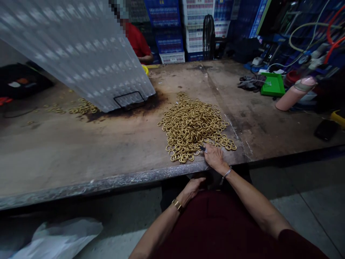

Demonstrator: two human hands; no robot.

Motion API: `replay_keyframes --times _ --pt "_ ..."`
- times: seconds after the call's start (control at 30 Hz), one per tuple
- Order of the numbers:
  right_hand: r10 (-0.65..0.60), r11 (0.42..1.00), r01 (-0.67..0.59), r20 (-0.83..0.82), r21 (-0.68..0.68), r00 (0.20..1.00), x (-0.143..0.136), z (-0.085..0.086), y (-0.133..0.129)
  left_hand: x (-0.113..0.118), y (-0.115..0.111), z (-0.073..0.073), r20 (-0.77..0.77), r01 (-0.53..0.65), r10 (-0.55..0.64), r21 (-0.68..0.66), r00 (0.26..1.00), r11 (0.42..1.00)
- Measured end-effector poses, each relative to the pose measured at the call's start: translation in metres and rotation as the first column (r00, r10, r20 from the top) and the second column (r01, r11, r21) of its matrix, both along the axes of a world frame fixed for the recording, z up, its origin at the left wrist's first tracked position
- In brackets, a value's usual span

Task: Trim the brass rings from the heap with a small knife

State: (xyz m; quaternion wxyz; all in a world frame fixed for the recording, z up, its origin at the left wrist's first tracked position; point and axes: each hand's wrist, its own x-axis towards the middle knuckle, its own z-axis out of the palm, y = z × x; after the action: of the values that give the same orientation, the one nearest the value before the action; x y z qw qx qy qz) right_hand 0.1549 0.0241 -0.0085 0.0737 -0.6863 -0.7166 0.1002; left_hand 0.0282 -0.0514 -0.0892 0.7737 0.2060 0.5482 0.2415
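Hundreds of small brass-coloured rings (pixel 195 126) lie heaped on the worn desk (pixel 81 158), the pile spreading from mid-desk down to just short of the near edge, a little right of centre. Loose strays fan out along the pile's near-right fringe.

Right hand (pixel 214 157) rests palm-down at the near edge of the desk, touching the pile's near fringe. Its fingers (pixel 206 148) are drawn together round a small dark object at the tips; what that object is cannot be told. A bangle (pixel 228 172) sits on that wrist. Left hand (pixel 192 189) hangs below the desk's near edge, over the lap, fingers loosely curled and holding nothing visible; a gold watch (pixel 177 205) is on that wrist.

Judgement on doing this well: working from the fringe, as the right hand does, seems sound, since single rings lie flat and apart there, while the heap's middle is tangled and stacked. Strays near the edge could roll off; drawing them inward looks wise.

Further out: a second, smaller scatter of rings (pixel 83 107) lies toward the far-left, beside a ribbed translucent sheet (pixel 81 46) slanting down onto the desk. A green tray (pixel 273 86) and a pink bottle (pixel 295 94) sit near the far-right corner. Another person in a red shirt (pixel 137 41) sits beyond the far edge.
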Motion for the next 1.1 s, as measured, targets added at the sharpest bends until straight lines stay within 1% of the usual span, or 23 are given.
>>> replay_keyframes --times 0.07,0.13,0.2,0.23,0.27,0.3,0.33,0.37,0.4,0.47,0.53,0.57,0.63,0.67,0.73,0.8,0.83,0.9,0.93,0.97,1.07,1.1 --pt "0.006 1.0 -0.006 0.014 -0.002 1.0 0.0 -0.002 0.001 -0.006 -0.005 0.018 0.023 0.018 -0.02 0.058 1.0 0.998" --pt "0.007 1.0 -0.008 0.006 0.005 1.0 0.002 -0.003 0.0 -0.011 -0.01 0.039 0.072 0.128 -0.149 0.238 0.986 0.963" --pt "-0.002 1.0 0.004 -0.045 0.026 0.999 0.004 -0.005 0.001 -0.014 -0.012 0.059 0.067 0.145 -0.182 0.372 0.981 0.917" --pt "-0.006 0.999 0.01 -0.091 0.039 0.996 0.006 -0.006 0.002 -0.015 -0.011 0.067 0.057 0.123 -0.162 0.424 0.985 0.897" --pt "-0.004 0.998 0.013 -0.159 0.054 0.987 0.007 -0.008 0.004 -0.014 -0.008 0.073 0.036 0.079 -0.109 0.472 0.993 0.878" --pt "0.006 0.998 0.01 -0.252 0.065 0.968 0.007 -0.009 0.005 -0.013 -0.004 0.079 0.01 0.027 -0.038 0.513 0.999 0.858" --pt "0.023 0.998 0.001 -0.366 0.066 0.93 0.008 -0.01 0.007 -0.012 0.001 0.082 -0.017 -0.025 0.041 0.55 0.999 0.835" --pt "0.039 0.998 -0.014 -0.494 0.054 0.869 0.008 -0.01 0.008 -0.01 0.006 0.085 -0.043 -0.072 0.119 0.581 0.992 0.811" --pt "0.04 0.999 -0.03 -0.623 0.026 0.781 0.008 -0.01 0.008 -0.009 0.012 0.087 -0.061 -0.105 0.177 0.606 0.982 0.789" --pt "-0.01 0.995 -0.081 -0.831 -0.066 0.557 0.006 -0.007 0.006 -0.007 0.022 0.089 -0.075 -0.138 0.237 0.633 0.969 0.761" --pt "-0.109 0.971 -0.167 -0.935 -0.173 0.337 0.005 -0.001 0.001 -0.007 0.029 0.09 -0.074 -0.137 0.239 0.645 0.968 0.752" --pt "-0.159 0.95 -0.225 -0.955 -0.217 0.249 0.004 0.002 -0.003 -0.008 0.031 0.091 -0.068 -0.137 0.235 0.646 0.97 0.751" --pt "-0.242 0.908 -0.319 -0.962 -0.27 0.124 0.004 0.007 -0.009 -0.008 0.032 0.092 -0.056 -0.138 0.227 0.645 0.972 0.752" --pt "-0.275 0.893 -0.348 -0.958 -0.285 0.079 0.004 0.008 -0.012 -0.008 0.032 0.092 -0.053 -0.139 0.225 0.643 0.973 0.753" --pt "-0.315 0.876 -0.378 -0.949 -0.3 0.022 0.004 0.007 -0.015 -0.007 0.031 0.092 -0.054 -0.147 0.235 0.641 0.971 0.753" --pt "-0.318 0.876 -0.379 -0.948 -0.3 0.016 0.006 0.004 -0.017 -0.005 0.03 0.091 -0.066 -0.157 0.26 0.647 0.963 0.746" --pt "-0.304 0.882 -0.366 -0.952 -0.296 0.037 0.006 0.001 -0.017 -0.005 0.029 0.09 -0.08 -0.158 0.275 0.654 0.958 0.74" --pt "-0.249 0.908 -0.318 -0.962 -0.273 0.116 0.008 -0.003 -0.017 -0.004 0.027 0.089 -0.133 -0.129 0.299 0.69 0.945 0.712" --pt "-0.21 0.923 -0.293 -0.964 -0.251 0.165 0.009 -0.004 -0.017 -0.004 0.026 0.088 -0.174 -0.093 0.311 0.724 0.934 0.684" --pt "-0.164 0.937 -0.27 -0.962 -0.221 0.217 0.009 -0.005 -0.017 -0.005 0.025 0.088 -0.223 -0.041 0.324 0.765 0.919 0.643" --pt "0.011 0.974 -0.216 -0.933 -0.071 0.358 0.01 -0.002 -0.019 -0.007 0.023 0.092 -0.358 0.151 0.368 0.862 0.858 0.485" --pt "0.061 0.979 -0.202 -0.917 -0.022 0.395 0.01 0.0 -0.02 -0.008 0.022 0.094 -0.387 0.2 0.379 0.872 0.84 0.446"
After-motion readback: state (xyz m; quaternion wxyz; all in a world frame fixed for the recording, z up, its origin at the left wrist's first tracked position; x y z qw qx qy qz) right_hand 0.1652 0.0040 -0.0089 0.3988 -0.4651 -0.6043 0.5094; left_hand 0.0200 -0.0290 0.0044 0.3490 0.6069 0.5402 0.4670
